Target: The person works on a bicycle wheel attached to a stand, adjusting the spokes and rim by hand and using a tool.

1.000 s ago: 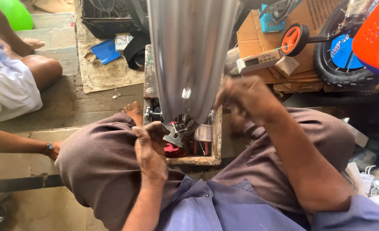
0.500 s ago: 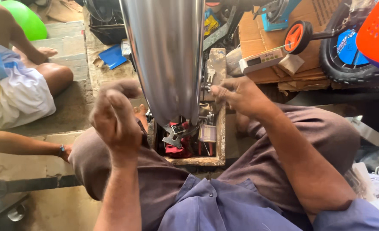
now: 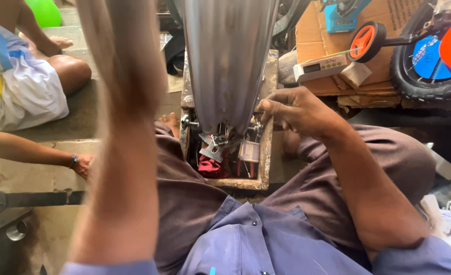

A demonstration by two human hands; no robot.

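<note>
Over the wooden box (image 3: 264,175) between the person's knees, a shiny metal fender (image 3: 229,61) stands upright, its bracket (image 3: 213,147) looking only half fitted. Right hand (image 3: 296,111) pinches something small at the fender's lower right edge. Left forearm's raised beside the fender, hand out of frame, so can't tell its grip.

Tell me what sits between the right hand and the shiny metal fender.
Nothing visible does. The right hand is already at the right edge of the metal fender, fingers by the bolt and bracket at its lower end, above the wooden box. The left arm is raised and blurred, its hand out of view.
</note>
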